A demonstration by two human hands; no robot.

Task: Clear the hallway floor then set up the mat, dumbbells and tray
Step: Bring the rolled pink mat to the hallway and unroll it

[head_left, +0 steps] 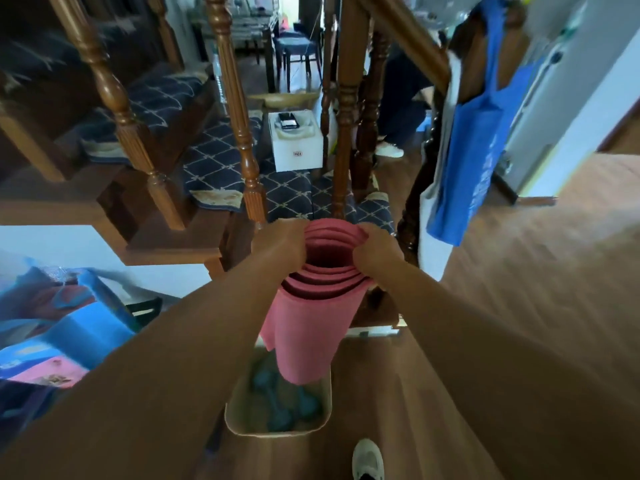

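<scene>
Holds rolled pink mat (311, 306) upright at frame centre, gripping its top rim with left hand (287, 245) on the left edge and right hand (375, 251) on the right, fingers curled over. Covers part of beige tray (239, 422) at lower centre with its lower end — blurry teal dumbbells (282, 419) inside. White shoe (367, 457) at bottom edge.

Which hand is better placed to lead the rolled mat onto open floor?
Probably the right hand: it grips the mat on the side nearest the floor; the left hand grips it beside the stairs.
</scene>
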